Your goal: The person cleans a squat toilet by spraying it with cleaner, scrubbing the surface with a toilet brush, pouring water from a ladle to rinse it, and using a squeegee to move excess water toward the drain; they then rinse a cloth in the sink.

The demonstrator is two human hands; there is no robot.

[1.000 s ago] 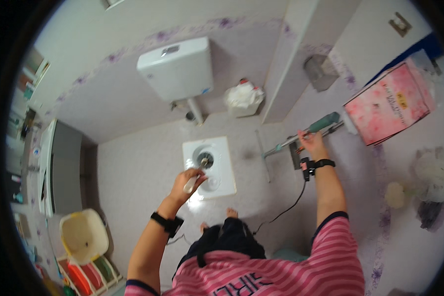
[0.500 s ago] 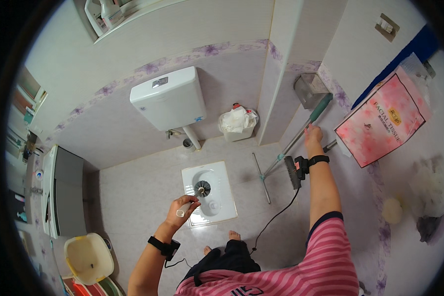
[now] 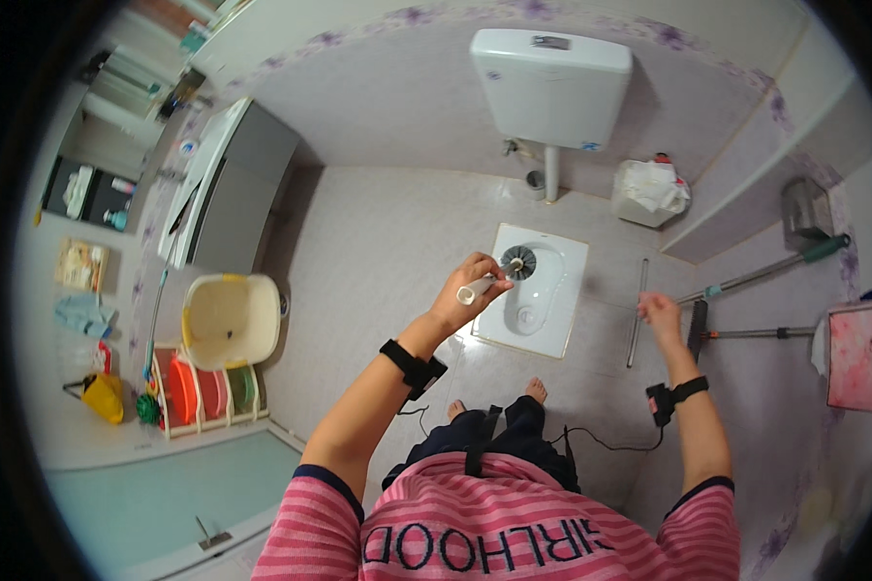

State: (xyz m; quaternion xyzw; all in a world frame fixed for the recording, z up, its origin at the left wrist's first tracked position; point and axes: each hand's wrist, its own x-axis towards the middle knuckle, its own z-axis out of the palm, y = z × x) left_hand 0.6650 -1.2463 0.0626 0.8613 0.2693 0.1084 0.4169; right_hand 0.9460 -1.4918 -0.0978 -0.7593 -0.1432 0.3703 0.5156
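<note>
Room: a bathroom, home-like in its fittings
Squat toilet: white, sunk in the pale floor, right of centre
Cistern: white, wall-hung, upper right
Bin: filled with white paper, beyond the toilet
Cabinet: grey-fronted, upper left
Washbasins: plastic, some racked, left
Flower border: purple, along the top wall

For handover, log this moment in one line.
left hand: holds toilet brush; brush: at squat toilet; right hand: by squeegee, grip unclear
</note>
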